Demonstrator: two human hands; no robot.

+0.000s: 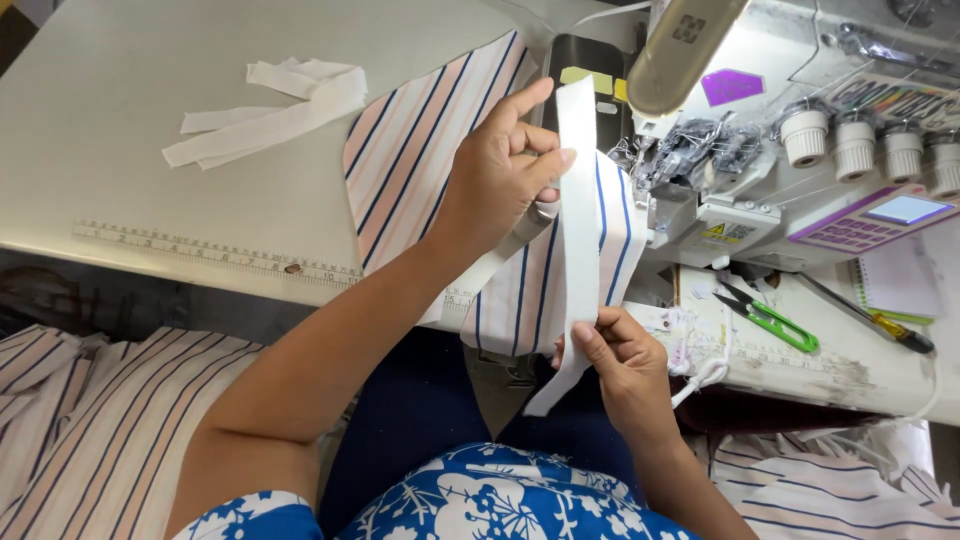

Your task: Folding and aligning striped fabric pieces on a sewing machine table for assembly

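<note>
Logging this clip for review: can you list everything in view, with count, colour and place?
white strip: 1, white, held upright between both hands
striped fabric piece: 1, pink with blue stripes, on table under hands
loose strips: several, white, table top left
sewing machine: 1, grey-white, right
thread cones: 4, white, on machine
snips: 1, green handles, right table
striped fabric pile: 1, bottom left
left hand: grip on strip's upper part
right hand: grip on strip's lower part
</note>
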